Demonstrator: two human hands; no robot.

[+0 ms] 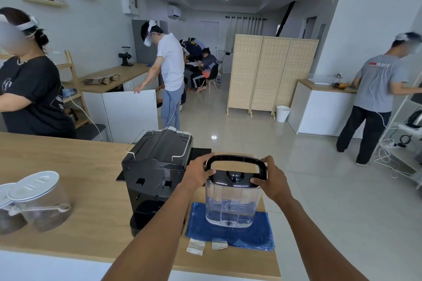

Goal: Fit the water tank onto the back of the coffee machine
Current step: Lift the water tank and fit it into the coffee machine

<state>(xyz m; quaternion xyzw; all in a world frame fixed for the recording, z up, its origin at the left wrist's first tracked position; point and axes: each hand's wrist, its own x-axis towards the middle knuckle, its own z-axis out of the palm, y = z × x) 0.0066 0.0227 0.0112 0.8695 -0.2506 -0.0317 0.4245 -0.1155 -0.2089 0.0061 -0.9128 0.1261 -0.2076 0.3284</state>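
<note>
A clear plastic water tank point(231, 205) with a black lid and raised black handle stands upright on a blue cloth point(246, 234). My left hand point(197, 172) grips the lid's left side and my right hand point(272, 181) grips its right side. The black coffee machine point(153, 173) stands just left of the tank on the wooden counter, its back facing me, with an empty recess at its rear base. My left forearm crosses in front of the machine's right side.
Two lidded clear jars point(38, 203) sit at the counter's point(75, 166) left. Two small paper packets point(205, 245) lie near the cloth's front edge. The counter's right edge is close beside the tank. Several people stand or sit in the room beyond.
</note>
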